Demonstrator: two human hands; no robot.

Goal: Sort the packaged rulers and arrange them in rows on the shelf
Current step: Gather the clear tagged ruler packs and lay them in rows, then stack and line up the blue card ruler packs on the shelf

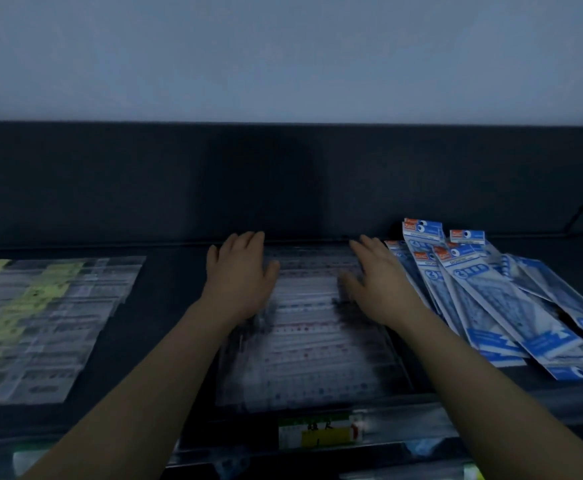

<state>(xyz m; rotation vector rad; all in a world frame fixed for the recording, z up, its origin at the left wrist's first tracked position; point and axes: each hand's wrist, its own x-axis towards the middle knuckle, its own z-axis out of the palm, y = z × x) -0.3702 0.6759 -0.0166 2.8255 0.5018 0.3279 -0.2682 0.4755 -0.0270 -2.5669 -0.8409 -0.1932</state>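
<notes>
The left grip [240,271] and the right grip [376,282] are laid flat, fingers straight, on the far end of the clear packs [307,327] in the middle of the shelf [165,282]; nothing is grasped by either, and the packs are only pressed or rested upon. The clear packs lie in an overlapped row running from the back panel [283,181] to the near edge, though their detail is blurred. A second row, the green packs [41,317], is set well apart at the left. At the right the blue packs [511,299] are heaped loosely and fanned, and the right wrist appears to touch them. The sorting is judged part done, with the blue packs yet to be laid out. Trouble could be caused by uneven pressure: the slick sleeves could be slid over one another and the row skewed. The blue heap could also be nudged by the right forearm and spilled over the near edge, where a price label [319,432] is fixed.
</notes>
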